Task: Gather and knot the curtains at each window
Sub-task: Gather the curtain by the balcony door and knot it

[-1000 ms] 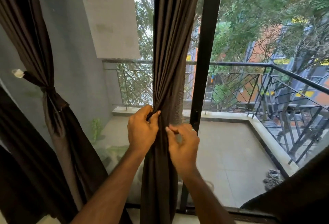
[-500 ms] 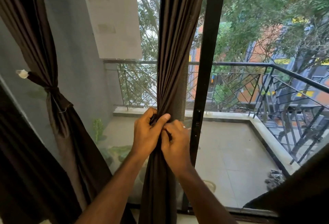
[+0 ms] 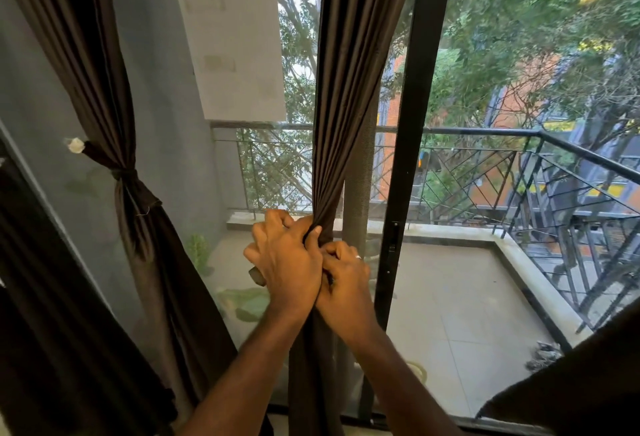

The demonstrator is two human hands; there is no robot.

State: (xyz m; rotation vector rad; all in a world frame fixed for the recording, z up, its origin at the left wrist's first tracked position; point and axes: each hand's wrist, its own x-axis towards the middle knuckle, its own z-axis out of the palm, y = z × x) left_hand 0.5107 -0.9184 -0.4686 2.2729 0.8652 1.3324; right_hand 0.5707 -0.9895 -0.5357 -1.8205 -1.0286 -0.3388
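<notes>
Head view, looking down and out through a glazed door onto a balcony. Dark brown curtain (image 3: pixel 349 89) hangs in the centre, bunched into a narrow column of pleats just left of the black door frame (image 3: pixel 415 124). Left hand (image 3: pixel 287 262) wraps the gathered cloth from the left, fingers curled round it, thumb pressed across the front of the bundle. Right hand (image 3: pixel 349 280) grips the same bundle just below and to the right, knuckles curled, a ring (image 3: pixel 358 257) on one finger. The two hands touch each other. Below them the curtain falls straight to the sill.

Second curtain (image 3: pixel 104 89) at left, same brown, already cinched at its waist with a tie (image 3: pixel 124 173) that runs to a small pale hook (image 3: pixel 76 145) on the wall side. Further dark cloth (image 3: pixel 52 331) fills the lower left corner.

Outside: grey wall (image 3: pixel 166 89) with a pale rectangular panel (image 3: pixel 232 41) mounted on it. Balcony floor (image 3: pixel 450 297) of light tiles, bounded by a low concrete curb. Black metal railing (image 3: pixel 519 165) with diagonal bars runs along the back and turns down the right side. A crumpled grey object (image 3: pixel 545 354) lies near the right curb; cannot tell what it is. Green trees (image 3: pixel 519 20) beyond, with an orange building behind them.
</notes>
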